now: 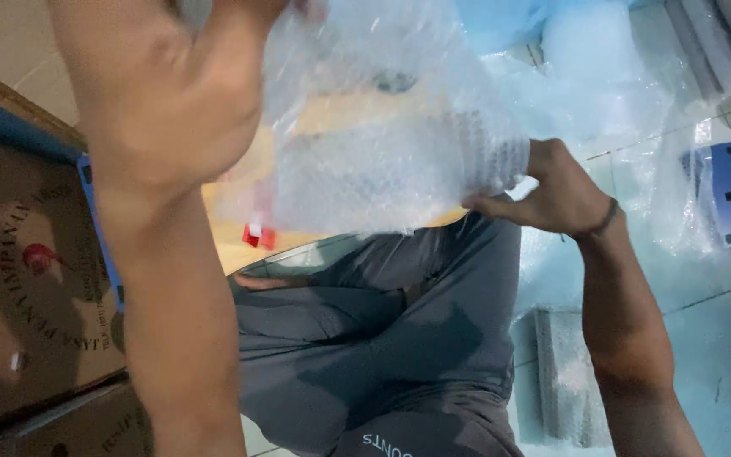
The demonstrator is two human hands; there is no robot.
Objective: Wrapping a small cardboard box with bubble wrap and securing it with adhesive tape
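Crosswise, bubble-wrapped parcel (382, 152) between hands

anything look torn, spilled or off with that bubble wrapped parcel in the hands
Nothing stands out. The clear bubble-wrapped parcel shows no visible tear, gripped by the left hand and right hand. Loose clear plastic sheets lie on the pale tiled floor.
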